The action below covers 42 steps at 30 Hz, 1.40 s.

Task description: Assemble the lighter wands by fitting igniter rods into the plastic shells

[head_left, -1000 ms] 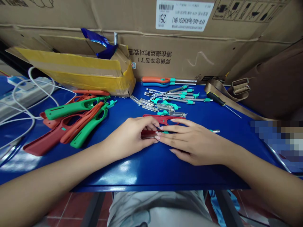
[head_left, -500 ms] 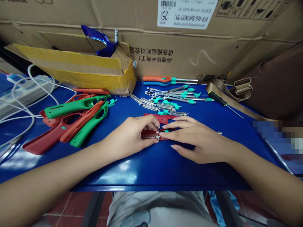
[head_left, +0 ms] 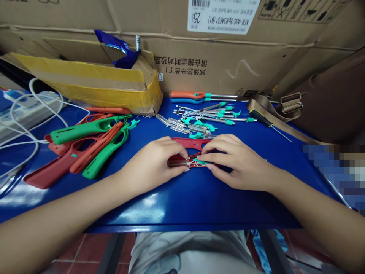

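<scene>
My left hand [head_left: 155, 160] is closed around the handle end of a red lighter shell half [head_left: 192, 166] lying on the blue table. In that shell rest a clear fuel tank [head_left: 179, 163], thin white wires and a teal trigger piece [head_left: 200, 162]. The thumb and fingertips of my right hand [head_left: 238, 163] close on the teal piece at the shell's other end, hiding part of it. Just behind lies another red shell half [head_left: 186, 142], partly covered by my right fingers.
Clear fuel tanks [head_left: 179, 129] and metal lighter tubes [head_left: 211, 113] lie behind, with assembled lighters [head_left: 188, 95] beyond. Red and green shells [head_left: 82, 129] are heaped left, near a taped carton [head_left: 114, 89] and power strip [head_left: 42, 101]. A screwdriver [head_left: 262, 118] and strap [head_left: 302, 139] lie right.
My right hand has shifted slightly away from me, its thumb moving up against the shell and teal piece. More of the wires now shows. My left hand keeps its hold.
</scene>
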### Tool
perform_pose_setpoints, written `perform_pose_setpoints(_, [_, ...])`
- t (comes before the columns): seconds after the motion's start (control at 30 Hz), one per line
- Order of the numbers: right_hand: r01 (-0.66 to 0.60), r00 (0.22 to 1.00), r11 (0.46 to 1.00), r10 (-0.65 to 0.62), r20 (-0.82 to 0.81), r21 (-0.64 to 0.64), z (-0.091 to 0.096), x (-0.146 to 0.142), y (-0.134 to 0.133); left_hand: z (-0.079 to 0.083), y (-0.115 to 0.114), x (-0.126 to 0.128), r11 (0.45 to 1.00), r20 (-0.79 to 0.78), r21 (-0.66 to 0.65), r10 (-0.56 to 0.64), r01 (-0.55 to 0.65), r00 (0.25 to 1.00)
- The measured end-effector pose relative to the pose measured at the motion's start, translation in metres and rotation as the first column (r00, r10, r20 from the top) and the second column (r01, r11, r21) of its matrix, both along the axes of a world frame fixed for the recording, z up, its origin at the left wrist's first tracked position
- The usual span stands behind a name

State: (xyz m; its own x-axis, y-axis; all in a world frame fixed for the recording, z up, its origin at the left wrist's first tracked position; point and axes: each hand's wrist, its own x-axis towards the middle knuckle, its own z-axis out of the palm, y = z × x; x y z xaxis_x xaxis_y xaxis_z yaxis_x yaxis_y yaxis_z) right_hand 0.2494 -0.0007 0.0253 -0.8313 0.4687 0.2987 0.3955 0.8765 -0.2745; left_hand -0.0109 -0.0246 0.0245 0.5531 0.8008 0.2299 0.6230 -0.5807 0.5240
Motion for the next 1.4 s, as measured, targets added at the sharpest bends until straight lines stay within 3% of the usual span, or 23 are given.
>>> perform_pose_setpoints(0.23, [0.001,0.999,1.000,-0.002,0.050,0.027,-0.0025,0.0001,0.0003,-0.0041,0.0007,0.0001,1.000,0.014,0.009,-0.025,0.024,1.000])
perform_pose_setpoints(0.5, [-0.082,0.985,0.996,0.076,0.155,0.028,-0.0024,0.0008,0.0000,-0.0054,0.0010,0.0001,0.999,0.047,0.027,-0.028,0.026,0.999])
perform_pose_setpoints(0.67, [-0.122,0.957,0.988,0.091,0.275,0.098,-0.0010,-0.0020,-0.0031,-0.0062,0.0010,0.0007,0.999,0.049,0.040,-0.034,0.032,0.998])
perform_pose_setpoints(0.83, [-0.122,0.956,0.980,0.074,0.283,0.156,-0.0020,-0.0054,-0.0077,-0.0051,0.0014,0.0013,1.000,0.035,0.016,-0.020,0.019,0.999])
perform_pose_setpoints(1.03, [-0.098,0.964,0.990,0.070,0.257,0.101,-0.0041,-0.0031,-0.0060,-0.0064,0.0008,0.0001,1.000,0.051,0.006,-0.005,0.005,0.999])
perform_pose_setpoints(1.23, [-0.050,0.994,0.996,0.042,0.105,0.069,-0.0014,-0.0009,-0.0035,-0.0061,0.0000,0.0002,1.000,0.047,-0.005,-0.012,0.013,0.999])
perform_pose_setpoints(1.4, [-0.102,0.976,0.995,0.098,0.195,0.013,-0.0007,0.0003,-0.0039,-0.0050,-0.0006,0.0015,1.000,0.041,0.025,-0.016,0.015,0.999])
